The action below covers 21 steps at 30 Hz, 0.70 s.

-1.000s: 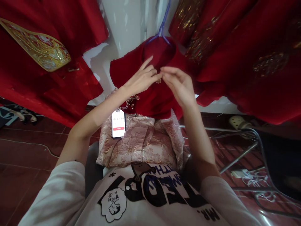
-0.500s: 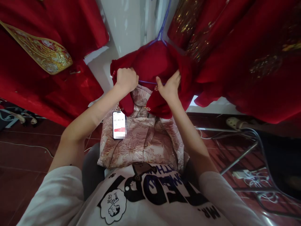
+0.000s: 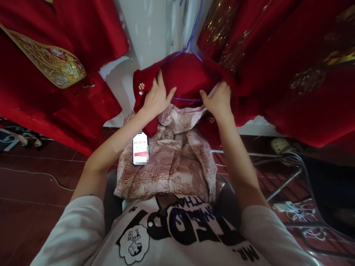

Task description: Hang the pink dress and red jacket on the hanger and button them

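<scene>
A red garment [image 3: 188,75] with beaded flower trim hangs in front of me on a purple wire hanger [image 3: 190,40]. A pink brocade garment [image 3: 166,177] lies across my lap, its upper edge raised inside the red one. My left hand [image 3: 157,98] lies against the red garment's left side, thumb and index finger spread apart. On the other side, the fingers of my right hand [image 3: 220,101] curl over the pink garment's pale edge, close to the red cloth. The hanger's lower bar shows between both hands. A phone [image 3: 140,148] displaying a timer rests on the pink fabric.
Red garments with gold embroidery [image 3: 63,66] hang at left and right. A metal-framed chair [image 3: 307,184] stands at the right, with white cables [image 3: 302,210] beneath it. A light clog [image 3: 280,146] is near the wall. Shoes [image 3: 26,140] sit at far left.
My left hand has gone from a closed fist to spread fingers. My right hand has moved right. The pink garment's upper edge has been drawn up and out to the right.
</scene>
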### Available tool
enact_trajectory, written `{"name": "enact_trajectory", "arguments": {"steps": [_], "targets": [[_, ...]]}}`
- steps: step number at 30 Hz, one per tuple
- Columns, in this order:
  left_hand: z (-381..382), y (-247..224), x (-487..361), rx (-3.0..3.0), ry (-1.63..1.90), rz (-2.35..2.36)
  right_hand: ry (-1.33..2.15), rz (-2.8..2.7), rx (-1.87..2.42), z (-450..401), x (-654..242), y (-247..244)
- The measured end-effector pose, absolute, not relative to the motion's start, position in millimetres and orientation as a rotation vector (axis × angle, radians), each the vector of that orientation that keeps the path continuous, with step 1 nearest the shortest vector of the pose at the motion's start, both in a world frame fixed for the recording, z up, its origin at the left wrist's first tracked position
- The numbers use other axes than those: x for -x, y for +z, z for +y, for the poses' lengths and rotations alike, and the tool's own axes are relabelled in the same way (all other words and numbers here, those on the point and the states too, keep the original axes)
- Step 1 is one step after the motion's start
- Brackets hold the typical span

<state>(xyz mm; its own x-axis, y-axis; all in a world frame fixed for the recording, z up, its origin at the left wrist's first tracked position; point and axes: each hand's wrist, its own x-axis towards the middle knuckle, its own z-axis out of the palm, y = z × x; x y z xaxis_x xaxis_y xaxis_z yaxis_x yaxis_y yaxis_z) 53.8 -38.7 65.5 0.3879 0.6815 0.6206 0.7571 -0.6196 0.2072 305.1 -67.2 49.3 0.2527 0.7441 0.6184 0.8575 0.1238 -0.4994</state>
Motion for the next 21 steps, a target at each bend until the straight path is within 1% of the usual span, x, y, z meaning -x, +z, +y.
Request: {"name": "enact_trajectory", "arguments": {"steps": [4,8,11,16,19,21], "targets": [[-44.5,63.0,-62.3,2.402,-1.018,-1.453,-0.12,-1.48,1.669,-62.1,-313.2,50.2],[-40.4,60.4,-55.9,2.384,-1.175,-1.402,-0.086,-1.484,1.773,-54.7,-320.6,53.0],[-46.6,66.3,-47.7,2.46,-1.26,-1.363,-0.116,-1.512,1.725,-49.0,-324.4,50.5],[-58.8,86.1,-32.6,2.661,-1.032,-1.236,-0.101,-1.477,1.643,-52.1,-330.4,48.7],[-48.5,92.5,-28.0,2.644,-1.002,-1.246,-0.023,-1.481,1.667,-67.5,-327.8,64.7],[-35.5,93.6,-27.4,2.637,-1.023,-1.191,0.047,-1.508,1.788,-84.1,-324.9,84.0]]}}
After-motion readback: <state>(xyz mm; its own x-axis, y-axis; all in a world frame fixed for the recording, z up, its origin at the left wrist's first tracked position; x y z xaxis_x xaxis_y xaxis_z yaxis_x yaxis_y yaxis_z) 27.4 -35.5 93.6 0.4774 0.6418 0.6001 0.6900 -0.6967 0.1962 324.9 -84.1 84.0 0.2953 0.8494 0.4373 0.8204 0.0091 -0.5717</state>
